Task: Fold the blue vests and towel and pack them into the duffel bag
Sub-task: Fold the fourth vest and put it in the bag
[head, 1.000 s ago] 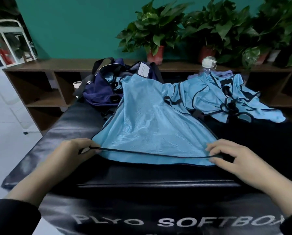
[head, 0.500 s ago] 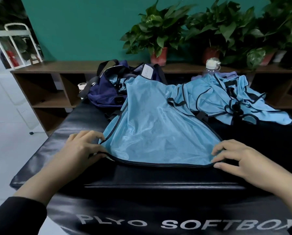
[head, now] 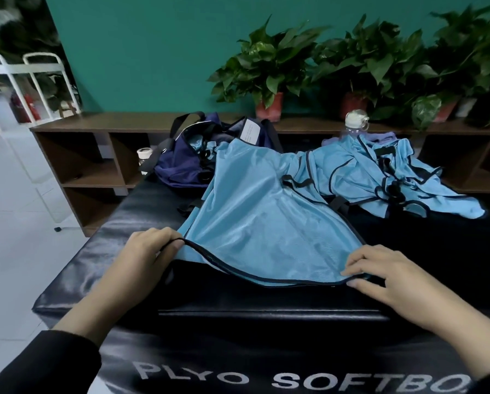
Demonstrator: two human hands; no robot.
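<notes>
Left hand (head: 144, 257) pinches vest (head: 266, 223) hem; right hand (head: 385, 277) seemingly pinches too — thumb hidden.

Near vest (head: 266, 223): light blue mesh, black edge binding. Far-right vest pile (head: 380, 177): same light blue, black trim and straps. Duffel bag (head: 181, 163), far left: navy blue, black straps, white tag. Soft box (head: 238, 322): glossy black, white block lettering on near face. Bottle (head: 356, 123): clear, white cap. Shelf (head: 96, 155): dark brown wood. Wall (head: 152, 52): teal green. Plants (head: 269, 69): green leaves, red-orange pots. Sleeve (head: 39, 365), near left: black. Floor (head: 10, 223): pale grey tile.
</notes>
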